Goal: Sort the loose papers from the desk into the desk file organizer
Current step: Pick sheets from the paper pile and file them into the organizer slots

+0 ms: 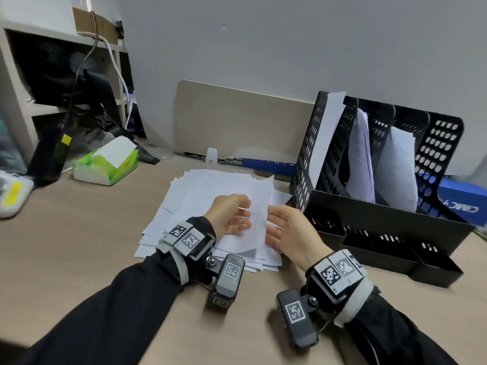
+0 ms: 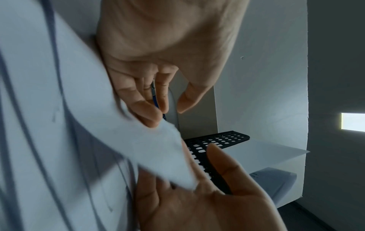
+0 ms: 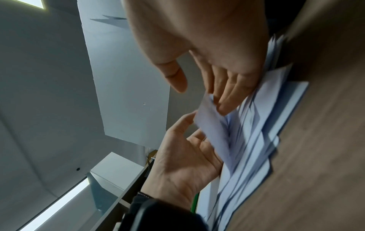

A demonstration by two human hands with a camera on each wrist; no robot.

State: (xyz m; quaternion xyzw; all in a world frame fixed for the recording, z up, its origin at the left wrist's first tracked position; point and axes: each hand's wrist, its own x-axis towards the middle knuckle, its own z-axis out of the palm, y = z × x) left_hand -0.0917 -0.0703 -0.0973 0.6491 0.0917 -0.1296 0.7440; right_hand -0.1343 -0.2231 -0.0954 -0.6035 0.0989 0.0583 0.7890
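A loose pile of white papers (image 1: pixel 210 196) lies mid-desk. One sheet (image 1: pixel 259 219) stands lifted off the pile between my hands; it is blurred in both wrist views. My left hand (image 1: pixel 232 217) touches its left side with loosely curled fingers (image 2: pixel 150 115), and the thumb is apart from it. My right hand (image 1: pixel 287 230) is open, its straight fingers (image 3: pixel 227 96) against the sheet (image 3: pixel 211 125). The black desk file organizer (image 1: pixel 329 206) stands to the right, with white sheets in three of its slots.
A green tissue box (image 1: pixel 105 164) sits at the back left, with a black stand and cables behind it. A beige panel (image 1: pixel 237 119) leans on the wall. A blue box (image 1: pixel 461 198) lies behind the organizer. Bare desk (image 1: pixel 79 246) stretches to my left.
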